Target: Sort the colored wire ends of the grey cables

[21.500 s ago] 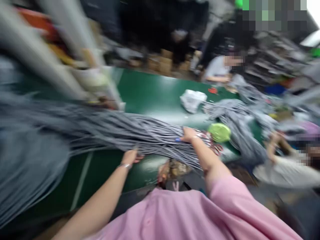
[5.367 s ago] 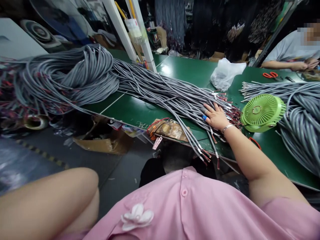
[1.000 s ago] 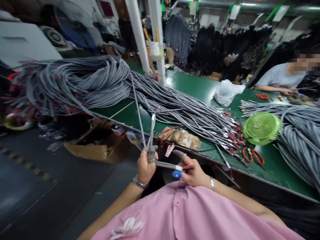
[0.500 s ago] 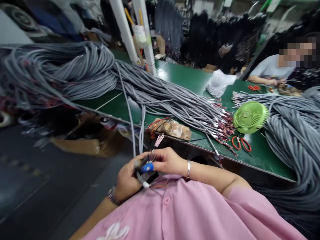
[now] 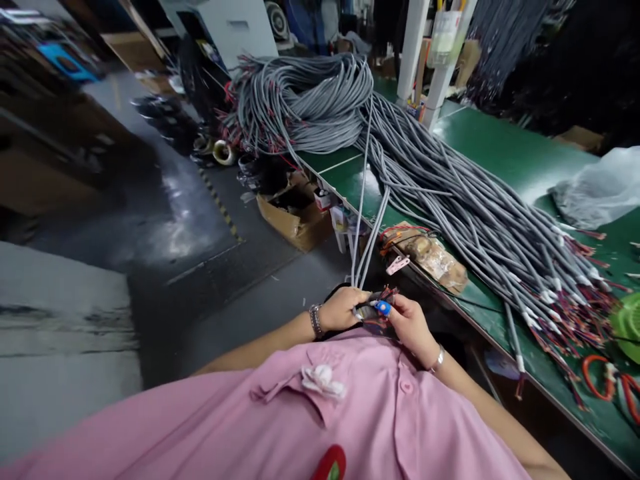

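In front of my pink shirt, my left hand [image 5: 344, 309] is closed around the ends of several grey cables [image 5: 361, 247], which run down to it from the table. A cable end is bent into a curve between my two hands, with thin dark and reddish wires [image 5: 388, 293] fanning out from it. My right hand [image 5: 411, 328] pinches at these wires, thumb and fingers together. Something blue [image 5: 383, 307] covers the tip of its thumb. My fingers partly hide the cable ends.
On the green table [image 5: 500, 143] lies a long bundle of grey cables [image 5: 460, 173] beside a big coil [image 5: 305, 100]. A taped wooden block [image 5: 435, 257], a pink clip [image 5: 397, 265], orange-handled scissors [image 5: 597, 377], a green fan [image 5: 627, 323] and a plastic bag [image 5: 600, 187] are nearby. A cardboard box [image 5: 290, 220] stands below.
The view has swung left, so the table appears further right and the co-worker is out of view. Both hands stay together at the cable ends, and the wires between them now show more clearly.
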A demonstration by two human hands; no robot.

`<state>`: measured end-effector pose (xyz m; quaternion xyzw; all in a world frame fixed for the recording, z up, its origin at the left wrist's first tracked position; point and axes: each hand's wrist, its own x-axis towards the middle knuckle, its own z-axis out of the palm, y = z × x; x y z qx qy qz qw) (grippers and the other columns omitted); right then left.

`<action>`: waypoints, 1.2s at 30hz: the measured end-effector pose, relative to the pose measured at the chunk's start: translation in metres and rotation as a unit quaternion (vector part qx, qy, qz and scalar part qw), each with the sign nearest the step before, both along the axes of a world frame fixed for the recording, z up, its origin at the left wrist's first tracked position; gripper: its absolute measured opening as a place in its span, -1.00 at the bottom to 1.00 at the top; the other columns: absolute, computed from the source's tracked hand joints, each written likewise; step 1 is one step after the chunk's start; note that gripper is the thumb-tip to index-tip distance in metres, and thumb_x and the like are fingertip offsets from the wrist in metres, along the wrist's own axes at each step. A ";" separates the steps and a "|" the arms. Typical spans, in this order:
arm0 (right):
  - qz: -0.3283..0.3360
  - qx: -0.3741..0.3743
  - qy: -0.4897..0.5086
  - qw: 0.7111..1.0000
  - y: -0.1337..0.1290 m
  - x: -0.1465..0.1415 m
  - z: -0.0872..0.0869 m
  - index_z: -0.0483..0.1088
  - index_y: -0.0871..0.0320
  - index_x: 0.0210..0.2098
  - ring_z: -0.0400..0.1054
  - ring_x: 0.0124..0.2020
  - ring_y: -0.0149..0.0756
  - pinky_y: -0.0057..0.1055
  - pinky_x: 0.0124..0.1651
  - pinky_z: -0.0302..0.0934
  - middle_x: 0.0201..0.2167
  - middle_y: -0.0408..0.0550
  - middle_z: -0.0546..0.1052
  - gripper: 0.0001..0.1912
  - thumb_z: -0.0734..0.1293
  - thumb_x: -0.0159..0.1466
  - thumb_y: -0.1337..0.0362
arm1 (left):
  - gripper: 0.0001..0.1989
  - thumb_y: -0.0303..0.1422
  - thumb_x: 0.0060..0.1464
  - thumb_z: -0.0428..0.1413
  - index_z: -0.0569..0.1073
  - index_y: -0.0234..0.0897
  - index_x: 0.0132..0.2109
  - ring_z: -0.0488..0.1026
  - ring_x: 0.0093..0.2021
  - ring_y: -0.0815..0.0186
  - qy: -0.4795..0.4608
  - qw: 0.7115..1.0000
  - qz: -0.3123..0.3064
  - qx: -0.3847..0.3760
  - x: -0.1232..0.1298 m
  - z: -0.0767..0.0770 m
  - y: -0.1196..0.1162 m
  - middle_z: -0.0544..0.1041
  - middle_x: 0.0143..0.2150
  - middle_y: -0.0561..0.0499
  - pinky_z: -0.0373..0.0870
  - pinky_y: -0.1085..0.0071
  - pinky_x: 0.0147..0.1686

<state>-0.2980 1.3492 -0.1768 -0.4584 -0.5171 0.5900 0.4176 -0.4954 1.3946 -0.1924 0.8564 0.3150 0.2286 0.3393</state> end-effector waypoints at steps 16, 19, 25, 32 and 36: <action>-0.079 -0.049 0.030 0.995 0.026 -0.018 -0.007 0.37 0.15 -0.34 0.25 -0.59 -0.46 -0.50 -0.53 0.15 -0.58 -0.21 0.43 -0.72 0.43 0.11 0.09 | -0.57 -0.11 -0.13 0.33 0.33 -0.34 -0.40 0.30 -0.51 0.48 -0.257 0.886 0.123 -0.364 0.007 -0.015 0.019 0.38 -0.52 0.12 0.28 0.53 -0.44; -0.068 -0.062 0.043 0.995 0.028 -0.020 -0.006 0.36 0.15 -0.28 0.26 -0.58 -0.46 -0.51 -0.52 0.15 -0.57 -0.20 0.45 -0.70 0.43 0.12 0.10 | -0.56 -0.06 -0.09 0.29 0.37 -0.35 -0.33 0.37 -0.47 0.43 -0.241 0.888 0.090 -0.382 0.005 -0.014 0.023 0.44 -0.46 0.06 0.33 0.49 -0.39; -0.056 -0.061 0.059 0.995 0.029 -0.020 -0.007 0.39 0.16 -0.26 0.27 -0.56 -0.47 -0.50 -0.49 0.17 -0.51 -0.19 0.45 -0.68 0.44 0.11 0.09 | -0.57 -0.03 0.02 0.19 0.43 -0.38 -0.43 0.34 -0.49 0.44 -0.171 0.924 0.018 -0.343 -0.005 -0.013 0.028 0.45 -0.50 0.01 0.30 0.49 -0.39; -0.031 -0.077 0.033 0.996 0.026 -0.015 -0.004 0.43 0.14 -0.15 0.33 -0.45 -0.41 -0.45 -0.40 0.25 -0.40 -0.11 0.48 -0.68 0.37 0.21 0.06 | -0.61 -0.07 0.02 0.20 0.49 -0.39 -0.41 0.41 -0.47 0.40 -0.173 0.918 0.036 -0.354 -0.005 -0.013 0.024 0.52 -0.47 -0.04 0.33 0.49 -0.40; -0.051 -0.067 0.027 0.996 0.028 -0.017 0.004 0.41 0.15 -0.19 0.35 -0.46 -0.38 -0.45 -0.43 0.24 -0.45 -0.12 0.48 -0.64 0.41 0.15 0.03 | -0.63 -0.10 -0.05 0.27 0.48 -0.39 -0.37 0.45 -0.45 0.38 -0.233 0.879 0.077 -0.408 0.006 -0.008 0.019 0.52 -0.47 -0.03 0.39 0.48 -0.37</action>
